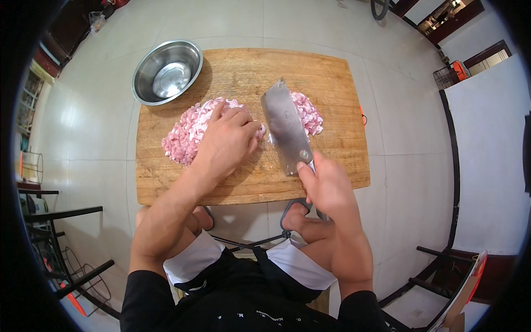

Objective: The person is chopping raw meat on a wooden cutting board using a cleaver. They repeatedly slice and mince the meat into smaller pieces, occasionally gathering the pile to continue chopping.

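Note:
A large pile of pale pink diced meat [182, 135] lies on the left half of the wooden chopping board [232, 185]. My left hand [229, 135] presses on its right side, fingers curled down over the pieces. Around the handle of a broad cleaver [286, 124], my right hand [330, 182] is closed, with the thumb near the base of the blade. The blade tilts up and to the left, between the large pile and a smaller heap of diced meat [310, 113], part of which it hides.
A steel bowl [145, 77] stands on the board's far left corner, with no food visible in it. My knees and slippered feet are by the near edge. Black-framed racks [66, 213] stand at left, and a white panel [492, 149] at right. Pale tiles [404, 124] surround the board.

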### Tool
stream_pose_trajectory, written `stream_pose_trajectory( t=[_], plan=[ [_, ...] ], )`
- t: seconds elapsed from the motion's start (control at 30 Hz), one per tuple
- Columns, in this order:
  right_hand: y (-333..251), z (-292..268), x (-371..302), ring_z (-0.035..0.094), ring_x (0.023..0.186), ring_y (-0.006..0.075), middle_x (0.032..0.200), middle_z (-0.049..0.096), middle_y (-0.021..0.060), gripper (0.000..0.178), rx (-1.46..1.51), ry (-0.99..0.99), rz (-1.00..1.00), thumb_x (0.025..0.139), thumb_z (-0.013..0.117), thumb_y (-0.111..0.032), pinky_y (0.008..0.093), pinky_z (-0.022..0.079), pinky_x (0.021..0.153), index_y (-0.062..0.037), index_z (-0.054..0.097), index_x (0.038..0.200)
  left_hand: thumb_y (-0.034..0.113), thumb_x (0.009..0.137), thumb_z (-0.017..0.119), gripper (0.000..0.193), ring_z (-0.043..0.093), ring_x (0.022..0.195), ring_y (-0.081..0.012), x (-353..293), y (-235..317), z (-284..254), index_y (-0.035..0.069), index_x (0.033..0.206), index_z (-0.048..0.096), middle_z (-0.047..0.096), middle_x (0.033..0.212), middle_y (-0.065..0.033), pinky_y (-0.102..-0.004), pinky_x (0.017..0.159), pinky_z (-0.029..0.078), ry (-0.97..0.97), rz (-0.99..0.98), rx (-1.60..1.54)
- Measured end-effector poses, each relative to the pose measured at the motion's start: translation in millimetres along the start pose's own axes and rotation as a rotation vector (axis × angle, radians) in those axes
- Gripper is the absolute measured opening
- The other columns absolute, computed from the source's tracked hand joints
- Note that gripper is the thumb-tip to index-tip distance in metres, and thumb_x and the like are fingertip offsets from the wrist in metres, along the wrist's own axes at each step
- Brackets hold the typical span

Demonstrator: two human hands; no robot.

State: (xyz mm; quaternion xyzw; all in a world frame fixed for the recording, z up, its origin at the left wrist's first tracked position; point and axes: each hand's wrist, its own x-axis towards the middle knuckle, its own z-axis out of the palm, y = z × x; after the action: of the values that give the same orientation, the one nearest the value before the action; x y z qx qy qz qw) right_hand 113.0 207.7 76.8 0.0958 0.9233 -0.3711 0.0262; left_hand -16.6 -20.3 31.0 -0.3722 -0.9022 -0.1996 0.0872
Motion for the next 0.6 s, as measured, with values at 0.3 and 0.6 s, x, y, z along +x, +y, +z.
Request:
stream_pose_trajectory(
  t=[0.3, 0.6],
  plan=[
    [-23, -19, 4, 0.07, 0.079, 0.0555, 0.085, 0.072, 0.0327, 0.032, -0.04, -0.049, 0.112, 0.105, 0.07, -0.025, 0.0603, 0.054, 0.074, 0.0055, 0.064, 0.098, 0.02, 0.093, 0.083, 0.017, 0.074, 0.112, -0.0252, -6, 8, 18, 0.011, 0.108, 0.081, 0.079, 0.102, -0.0026, -0.0566, 0.12, 0.046, 0.148, 0.017, -0.049],
    [-38, -27, -33, 0.07, 0.064, 0.0488, 0.065, 0.068, 0.0228, 0.025, -0.224, -0.01, -0.169, 0.107, 0.068, -0.019, 0.059, 0.055, 0.064, 0.0011, 0.06, 0.095, 0.016, 0.094, 0.079, 0.012, 0.075, 0.112, -0.0236, -8, 7, 13, 0.011, 0.105, 0.08, 0.081, 0.109, -0.0021, -0.054, 0.126, 0.043, 0.079, 0.041, -0.019]
  ],
)
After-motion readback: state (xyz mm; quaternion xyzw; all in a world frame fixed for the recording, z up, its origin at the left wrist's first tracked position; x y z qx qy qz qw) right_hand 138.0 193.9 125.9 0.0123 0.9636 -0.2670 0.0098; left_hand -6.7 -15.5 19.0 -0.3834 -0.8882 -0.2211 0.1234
